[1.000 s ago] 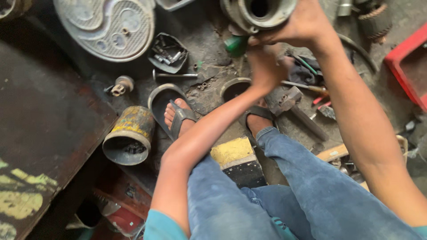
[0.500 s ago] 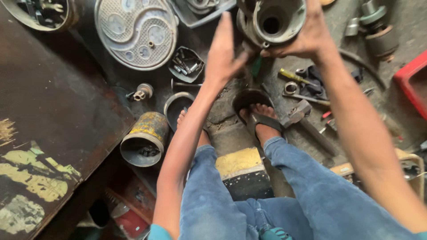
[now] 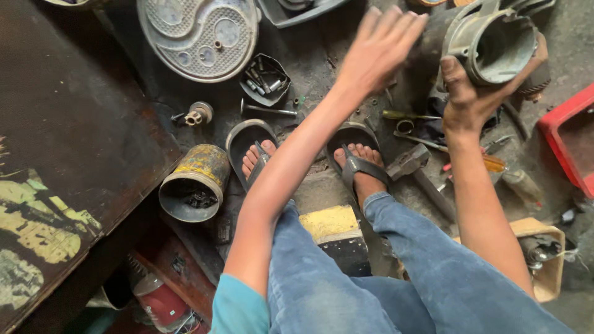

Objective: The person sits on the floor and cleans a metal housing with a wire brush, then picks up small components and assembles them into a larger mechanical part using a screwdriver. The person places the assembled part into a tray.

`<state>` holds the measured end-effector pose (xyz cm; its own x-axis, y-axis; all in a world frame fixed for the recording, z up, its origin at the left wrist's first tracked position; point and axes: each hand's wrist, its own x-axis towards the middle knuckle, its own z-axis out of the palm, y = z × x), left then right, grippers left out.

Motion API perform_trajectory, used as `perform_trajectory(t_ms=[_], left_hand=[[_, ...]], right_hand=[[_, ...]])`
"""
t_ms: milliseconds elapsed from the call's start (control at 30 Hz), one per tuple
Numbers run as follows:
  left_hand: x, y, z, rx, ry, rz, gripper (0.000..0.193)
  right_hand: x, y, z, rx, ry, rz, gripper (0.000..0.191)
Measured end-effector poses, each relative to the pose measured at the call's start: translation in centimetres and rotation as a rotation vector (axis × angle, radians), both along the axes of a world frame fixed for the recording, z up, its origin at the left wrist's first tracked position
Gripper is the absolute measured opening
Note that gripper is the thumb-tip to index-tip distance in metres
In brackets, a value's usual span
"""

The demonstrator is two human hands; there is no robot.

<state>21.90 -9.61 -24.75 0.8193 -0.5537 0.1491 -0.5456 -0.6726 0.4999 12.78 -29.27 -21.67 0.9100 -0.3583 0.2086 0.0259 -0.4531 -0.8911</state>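
Nearest the camera are the person's blue-jeaned knees and a teal sleeve at the left shoulder. Between the shins sits a low block with a yellow top, and everything else can be placed from it. Just beyond the block, the two feet rest in dark sandals on the grimy floor. To the block's left lies a rusty yellow can on its side, its open mouth showing small dark parts inside. Further left runs a dark, worn board with flaking yellow paint. To the block's right, beside the right foot, a hammer lies on the floor, and past it a tan box holds some metal piece. Right again, at the frame's edge, is a red tray.

Beyond the feet, a small black dish of bolts sits ahead of the block and a little left, with a round grey embossed metal cover behind it.

Farthest from the block, up and to the right, the right hand is clamped around the lower side of a greenish cylindrical metal housing, held off the floor with its open end toward the camera. The left hand hangs just left of the housing, fingers spread and flat, gripping nothing; it is blurred, so whether its fingertips touch the housing's side cannot be told.
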Motion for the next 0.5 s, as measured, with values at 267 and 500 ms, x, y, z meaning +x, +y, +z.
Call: perform_trajectory(t_ms=[267, 500], left_hand=[[0.0, 8.9, -1.2, 0.531, -0.205, 0.355, 0.065], [-6.0, 7.0, -1.2, 0.533, -0.121, 0.251, 0.062]], right_hand=[[-2.4, 2.2, 6.0, -0.43, -0.191, 0.042, 0.088], [-0.2, 9.3, 7.9, -0.533, -0.575, 0.629, 0.038]])
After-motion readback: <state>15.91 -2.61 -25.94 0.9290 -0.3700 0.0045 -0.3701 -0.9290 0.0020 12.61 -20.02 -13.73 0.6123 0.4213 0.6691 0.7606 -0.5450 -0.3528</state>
